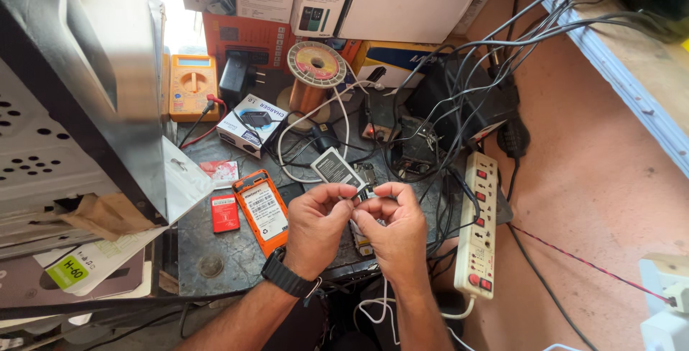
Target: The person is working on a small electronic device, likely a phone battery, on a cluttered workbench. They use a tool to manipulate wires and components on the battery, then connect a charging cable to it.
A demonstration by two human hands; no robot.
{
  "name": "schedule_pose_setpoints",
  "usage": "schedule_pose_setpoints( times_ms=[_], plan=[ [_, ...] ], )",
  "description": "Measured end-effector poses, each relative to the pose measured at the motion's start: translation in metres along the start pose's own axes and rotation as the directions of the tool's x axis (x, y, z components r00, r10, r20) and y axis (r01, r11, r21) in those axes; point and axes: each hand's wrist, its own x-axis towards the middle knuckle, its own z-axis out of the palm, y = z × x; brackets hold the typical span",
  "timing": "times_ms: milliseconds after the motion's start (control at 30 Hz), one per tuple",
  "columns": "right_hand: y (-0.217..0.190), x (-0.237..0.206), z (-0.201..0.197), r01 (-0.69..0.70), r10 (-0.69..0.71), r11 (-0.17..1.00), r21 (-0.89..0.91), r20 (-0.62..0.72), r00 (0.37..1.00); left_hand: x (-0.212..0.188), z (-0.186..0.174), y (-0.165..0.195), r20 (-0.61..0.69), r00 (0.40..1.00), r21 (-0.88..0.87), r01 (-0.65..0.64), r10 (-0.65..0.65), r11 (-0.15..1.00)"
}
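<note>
Both hands meet at frame centre, low. Left hand (316, 223), black watch on wrist, fingers curled, pinching white cable (357, 194) end. Right hand (395, 229) fingers closed on same cable tip, touching left fingertips. Grey phone battery (334, 167) just above hands. Orange battery (264, 211) left of hands. White power strip (479, 225) at right. Copper wire spool (314, 71) at upper centre.
</note>
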Motion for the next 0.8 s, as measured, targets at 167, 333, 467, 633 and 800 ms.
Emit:
schedule_pose_setpoints(
  times_ms=[167, 333, 467, 633, 800],
  plan=[
    [0.008, 0.001, -0.004, -0.016, 0.012, 0.996, 0.092, 0.043, 0.999, 0.001, 0.002, 0.000, -0.005, 1.000, -0.051, 0.006, -0.007, 0.999],
    [-0.006, 0.011, -0.027, -0.008, 0.011, 0.999, -0.033, 0.091, 0.996, 0.002, 0.004, 0.002, -0.028, 0.999, 0.035, 0.019, -0.018, 0.999],
    [-0.016, 0.010, -0.036, 0.054, -0.022, 0.978, -0.201, 0.158, 0.987, 0.002, 0.003, 0.000, -0.029, 0.999, 0.005, 0.019, -0.019, 1.000],
    [-0.017, -0.003, -0.016, 0.191, -0.136, 0.930, -0.315, 0.188, 0.973, 0.002, 0.002, -0.004, -0.011, 1.000, -0.061, -0.008, 0.007, 0.998],
    [-0.031, -0.013, 0.003, 0.505, -0.494, 0.756, -0.417, 0.143, 0.858, 0.003, 0.003, -0.002, -0.006, 1.000, -0.079, -0.016, 0.016, 0.997]
  ],
)
